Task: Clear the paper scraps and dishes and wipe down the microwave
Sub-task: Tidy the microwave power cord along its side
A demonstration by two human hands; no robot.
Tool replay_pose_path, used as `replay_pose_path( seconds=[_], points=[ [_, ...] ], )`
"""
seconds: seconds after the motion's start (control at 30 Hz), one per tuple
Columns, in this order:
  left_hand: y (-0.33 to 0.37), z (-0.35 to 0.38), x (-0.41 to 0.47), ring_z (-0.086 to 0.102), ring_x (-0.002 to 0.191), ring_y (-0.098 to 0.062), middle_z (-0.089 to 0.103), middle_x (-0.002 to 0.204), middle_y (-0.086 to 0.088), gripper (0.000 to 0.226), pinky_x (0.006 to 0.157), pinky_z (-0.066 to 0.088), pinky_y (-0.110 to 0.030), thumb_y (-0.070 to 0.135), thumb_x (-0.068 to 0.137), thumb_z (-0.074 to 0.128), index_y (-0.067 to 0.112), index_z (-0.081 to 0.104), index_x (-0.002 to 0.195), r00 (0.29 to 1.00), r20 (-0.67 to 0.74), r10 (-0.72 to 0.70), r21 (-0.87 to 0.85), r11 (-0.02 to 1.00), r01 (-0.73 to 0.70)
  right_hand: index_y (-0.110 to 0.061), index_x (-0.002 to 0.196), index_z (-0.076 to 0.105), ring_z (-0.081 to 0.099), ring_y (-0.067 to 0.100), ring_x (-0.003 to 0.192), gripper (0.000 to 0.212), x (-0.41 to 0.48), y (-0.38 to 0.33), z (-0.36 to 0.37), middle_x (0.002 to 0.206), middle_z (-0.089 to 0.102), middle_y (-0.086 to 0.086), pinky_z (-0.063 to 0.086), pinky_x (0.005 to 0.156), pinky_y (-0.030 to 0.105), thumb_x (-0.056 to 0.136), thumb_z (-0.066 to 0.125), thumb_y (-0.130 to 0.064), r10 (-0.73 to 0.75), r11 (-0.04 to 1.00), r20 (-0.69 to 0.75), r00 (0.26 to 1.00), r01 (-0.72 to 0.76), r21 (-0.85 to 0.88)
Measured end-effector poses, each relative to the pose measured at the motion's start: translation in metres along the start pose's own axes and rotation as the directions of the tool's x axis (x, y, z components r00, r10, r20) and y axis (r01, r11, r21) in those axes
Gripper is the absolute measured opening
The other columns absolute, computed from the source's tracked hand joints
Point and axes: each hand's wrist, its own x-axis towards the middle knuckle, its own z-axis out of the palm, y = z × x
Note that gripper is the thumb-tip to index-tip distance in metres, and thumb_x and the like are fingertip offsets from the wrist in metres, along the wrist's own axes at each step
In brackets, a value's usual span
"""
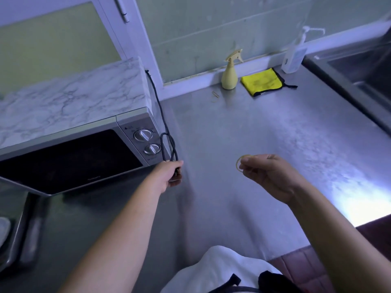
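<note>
A silver microwave (69, 157) with a dark door and two dials stands at the left on the steel counter (243, 134). Its black power cord (167, 142) hangs down its right side in a loop. My left hand (169, 173) grips the folded end of that cord beside the microwave's front right corner. My right hand (266, 176) hovers over the counter and pinches a yellow rubber band (240, 162) between thumb and fingers. A folded yellow cloth (262, 81) lies at the back near the wall, with a pale yellow spray bottle (229, 74) just left of it.
A clear pump bottle (295, 53) stands at the back right beside a steel sink (359, 66). More rubber bands (215, 95) lie near the spray bottle. A marble-patterned sheet (69, 96) covers the microwave's top. A metal tray edge (14, 235) shows at lower left.
</note>
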Motion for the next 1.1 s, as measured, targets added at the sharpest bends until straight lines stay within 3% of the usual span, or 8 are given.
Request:
replay_pose_path(
  seconds=[0.17,0.23,0.33,0.4,0.57,0.67,0.77,1.1],
  points=[
    [-0.001,-0.001,0.0,0.049,0.055,-0.013,0.051,0.066,0.0,0.021,0.057,0.047,-0.028,0.018,0.097,0.06,0.019,0.051,0.079,1.0,0.024,-0.003,0.015,1.0,0.003,0.005,0.07,0.065,0.063,0.016,0.072,0.01,-0.023,0.004,-0.007,0.077,0.063,0.01,0.055,0.078,0.021,0.08,0.065,0.003,-0.086,0.996,-0.04,0.996,0.085,-0.028],
    [-0.001,-0.002,0.0,0.05,0.054,-0.011,0.051,0.065,0.001,0.021,0.052,0.047,-0.025,0.019,0.097,0.06,0.019,0.051,0.078,1.0,0.022,0.0,0.029,1.0,-0.001,0.005,0.07,0.065,0.062,0.016,0.075,0.011,-0.032,0.004,-0.011,0.077,0.062,0.009,0.051,0.083,0.024,0.081,0.067,0.006,-0.141,0.979,-0.103,0.985,0.123,-0.164],
    [-0.002,-0.004,0.001,0.05,0.055,-0.011,0.052,0.066,0.002,0.021,0.054,0.047,-0.025,0.02,0.097,0.06,0.019,0.052,0.078,1.0,0.027,0.003,0.043,0.999,-0.004,-0.002,0.076,0.073,0.063,0.009,0.075,0.008,-0.041,0.008,-0.013,0.083,0.071,-0.001,0.046,0.066,0.014,0.082,0.074,0.004,-0.26,0.858,-0.249,0.933,0.105,-0.502],
    [-0.002,-0.004,0.0,0.051,0.056,-0.011,0.052,0.067,0.002,0.021,0.055,0.046,-0.025,0.02,0.097,0.059,0.019,0.051,0.078,0.999,0.034,0.004,0.06,0.998,-0.006,-0.007,0.078,0.077,0.064,0.007,0.072,0.011,-0.046,0.013,-0.013,0.085,0.075,-0.001,0.043,0.057,0.013,0.082,0.075,0.003,-0.293,0.818,-0.267,0.918,0.097,-0.567],
    [-0.001,-0.008,-0.001,0.051,0.058,-0.011,0.053,0.067,0.002,0.019,0.056,0.044,-0.025,0.021,0.097,0.06,0.02,0.05,0.08,0.999,0.042,0.01,0.072,0.997,-0.013,-0.003,0.08,0.075,0.065,0.016,0.084,0.013,-0.054,0.025,-0.006,0.085,0.074,0.006,0.046,0.083,0.026,0.083,0.069,0.009,-0.273,0.898,-0.26,0.926,0.148,-0.415],
    [-0.001,-0.01,-0.002,0.052,0.057,-0.011,0.053,0.068,0.003,0.016,0.056,0.044,-0.024,0.022,0.097,0.06,0.02,0.049,0.085,0.999,0.045,0.006,0.089,0.996,-0.01,0.001,0.081,0.066,0.067,0.018,0.078,0.019,-0.053,0.027,-0.003,0.076,0.07,0.008,0.056,0.082,0.021,0.089,0.054,0.014,-0.209,0.977,-0.307,0.928,0.211,-0.027],
    [-0.002,-0.012,0.0,0.052,0.057,-0.01,0.053,0.068,0.004,0.017,0.057,0.043,-0.024,0.022,0.097,0.06,0.02,0.049,0.084,0.999,0.052,0.011,0.093,0.996,-0.015,0.004,0.077,0.067,0.067,0.014,0.068,0.028,-0.051,0.029,-0.009,0.07,0.067,0.009,0.057,0.074,0.017,0.093,0.045,0.012,-0.157,0.939,-0.35,0.923,0.249,0.236],
    [-0.005,-0.017,0.005,0.051,0.055,-0.011,0.052,0.066,0.004,0.023,0.057,0.041,-0.023,0.021,0.097,0.058,0.021,0.048,0.076,0.998,0.065,0.019,0.108,0.994,-0.026,-0.003,0.072,0.059,0.056,0.013,0.055,0.018,-0.043,0.052,-0.012,0.063,0.06,0.005,0.053,0.059,0.017,0.082,0.071,0.006,-0.018,0.976,-0.37,0.929,-0.064,-0.208]
  ],
)
